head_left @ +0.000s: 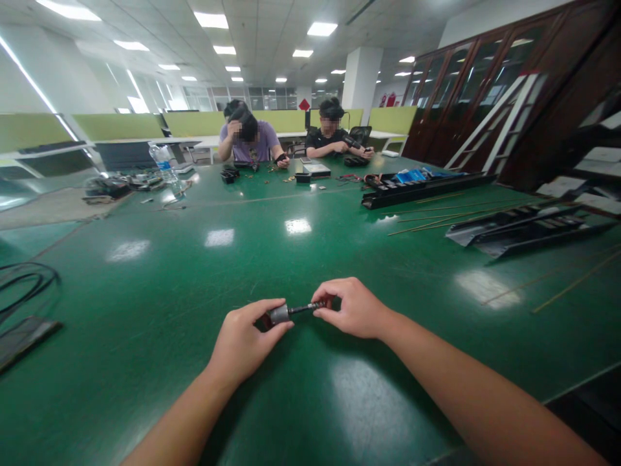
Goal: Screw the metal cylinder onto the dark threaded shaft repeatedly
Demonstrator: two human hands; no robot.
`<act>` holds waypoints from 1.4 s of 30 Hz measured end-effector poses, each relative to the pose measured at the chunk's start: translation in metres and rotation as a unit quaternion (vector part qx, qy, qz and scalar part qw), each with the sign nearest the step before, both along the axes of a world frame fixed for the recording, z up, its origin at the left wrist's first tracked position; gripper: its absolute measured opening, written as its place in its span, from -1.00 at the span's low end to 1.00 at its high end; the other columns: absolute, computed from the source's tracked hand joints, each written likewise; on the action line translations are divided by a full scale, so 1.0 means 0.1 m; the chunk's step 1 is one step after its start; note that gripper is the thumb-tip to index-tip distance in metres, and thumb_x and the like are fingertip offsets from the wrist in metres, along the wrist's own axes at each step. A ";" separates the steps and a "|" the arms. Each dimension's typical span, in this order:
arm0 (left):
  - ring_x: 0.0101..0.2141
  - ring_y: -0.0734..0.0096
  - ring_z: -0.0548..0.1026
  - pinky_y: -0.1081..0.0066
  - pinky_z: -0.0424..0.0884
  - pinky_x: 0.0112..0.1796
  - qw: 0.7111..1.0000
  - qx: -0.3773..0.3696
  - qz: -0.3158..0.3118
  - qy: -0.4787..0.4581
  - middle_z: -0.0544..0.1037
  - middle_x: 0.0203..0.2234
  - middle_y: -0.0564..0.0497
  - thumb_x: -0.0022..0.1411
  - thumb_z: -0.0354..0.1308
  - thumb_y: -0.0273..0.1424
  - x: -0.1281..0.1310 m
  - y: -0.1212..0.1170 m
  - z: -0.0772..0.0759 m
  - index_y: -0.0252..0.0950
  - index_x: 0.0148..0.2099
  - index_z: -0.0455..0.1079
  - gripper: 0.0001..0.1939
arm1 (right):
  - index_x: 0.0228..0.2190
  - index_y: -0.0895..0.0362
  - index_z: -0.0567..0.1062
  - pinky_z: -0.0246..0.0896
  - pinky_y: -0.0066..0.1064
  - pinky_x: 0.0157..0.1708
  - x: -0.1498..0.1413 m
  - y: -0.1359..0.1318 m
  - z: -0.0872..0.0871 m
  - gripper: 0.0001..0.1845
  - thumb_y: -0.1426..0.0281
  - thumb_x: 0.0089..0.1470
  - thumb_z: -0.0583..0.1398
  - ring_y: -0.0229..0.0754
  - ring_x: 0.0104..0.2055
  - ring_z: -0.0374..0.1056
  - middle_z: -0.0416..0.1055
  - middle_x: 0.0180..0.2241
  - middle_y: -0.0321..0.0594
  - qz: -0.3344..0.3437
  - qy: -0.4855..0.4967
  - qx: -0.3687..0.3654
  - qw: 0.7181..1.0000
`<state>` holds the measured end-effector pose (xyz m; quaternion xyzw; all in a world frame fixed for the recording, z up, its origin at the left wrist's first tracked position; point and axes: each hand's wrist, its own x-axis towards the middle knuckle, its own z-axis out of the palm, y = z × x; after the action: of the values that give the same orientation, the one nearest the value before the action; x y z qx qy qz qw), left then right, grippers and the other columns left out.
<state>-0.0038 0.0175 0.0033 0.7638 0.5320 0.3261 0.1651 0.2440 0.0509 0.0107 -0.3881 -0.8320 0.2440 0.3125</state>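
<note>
Between my hands, just above the green table (252,252), is a small silver metal cylinder (280,314) with a thin dark rod (301,309) sticking out to the right. My left hand (247,336) pinches the cylinder between thumb and fingers. At the rod's far end, the thumb and fingertips of my right hand (352,307) are closed on it, where a small reddish-brown, ridged part shows. The fingers partly hide both ends, so I cannot tell exactly what the piece is.
Black metal channels (422,188) and thin rods (436,220) lie to the right. Two people sit across the table among small parts and a black box (303,177). A water bottle (165,165) stands far left; a black cable (24,285) lies nearer.
</note>
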 end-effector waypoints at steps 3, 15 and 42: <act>-0.20 0.30 0.60 0.32 0.49 -0.10 1.000 0.003 -0.002 0.001 0.64 -0.18 0.11 0.10 0.37 -0.24 -0.01 0.00 0.00 -0.08 -0.05 0.53 -0.66 | -0.35 0.12 0.57 0.28 -0.43 -0.33 0.00 0.00 0.00 -0.89 0.46 -0.02 0.31 -0.25 -0.42 0.42 0.52 -0.45 -0.29 -0.002 -0.002 0.000 1.000; -0.19 0.25 0.60 0.29 0.51 -0.09 1.000 0.005 -0.006 -0.005 0.64 -0.17 0.05 0.11 0.35 -0.22 0.00 0.00 0.01 -0.11 -0.04 0.53 -0.66 | -0.34 0.13 0.57 0.27 -0.43 -0.34 0.01 0.00 0.03 -0.89 0.47 -0.02 0.31 -0.26 -0.42 0.41 0.52 -0.45 -0.30 -0.001 -0.005 0.000 1.000; -0.19 0.19 0.58 0.23 0.46 -0.06 0.997 -0.021 0.036 -0.061 0.64 -0.21 0.03 0.07 0.36 -0.21 -0.01 0.02 0.09 -0.13 -0.10 0.55 -0.68 | -0.33 0.12 0.57 0.31 -0.38 -0.28 0.10 0.03 0.10 -0.89 0.39 0.02 0.31 -0.22 -0.38 0.44 0.54 -0.41 -0.25 -0.021 0.007 0.022 1.000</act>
<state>-0.0048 0.0193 0.0123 0.7191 0.5547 0.3669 0.2012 0.2537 0.0536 0.0204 -0.3967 -0.8266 0.2222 0.3316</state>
